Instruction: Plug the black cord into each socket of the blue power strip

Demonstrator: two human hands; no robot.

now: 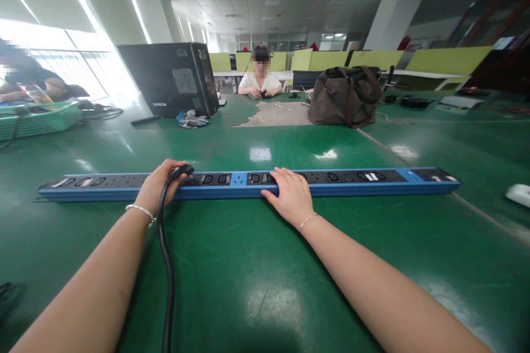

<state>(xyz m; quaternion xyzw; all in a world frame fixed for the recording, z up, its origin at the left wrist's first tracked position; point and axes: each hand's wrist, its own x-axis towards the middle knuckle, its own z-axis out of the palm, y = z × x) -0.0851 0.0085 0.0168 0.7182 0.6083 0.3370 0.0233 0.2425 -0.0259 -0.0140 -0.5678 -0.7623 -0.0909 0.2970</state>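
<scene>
A long blue power strip (351, 190) with a row of black sockets lies across the green table. My left hand (159, 185) is closed on a black plug (184, 170) at the strip's left part, above the sockets. From the plug a thick black cable (166, 265) runs down toward the bottom edge of the view. My right hand (290, 193) rests over the strip just right of its middle, fingers spread on the sockets and thumb at the near side.
Beyond the strip stand a black computer case (165, 77), gloves (192, 119) and a brown bag (343, 96) on the green table (232, 242). A green basket (53, 118) is at the left. A person sits across the table, another at far left. A white object (518, 195) lies right.
</scene>
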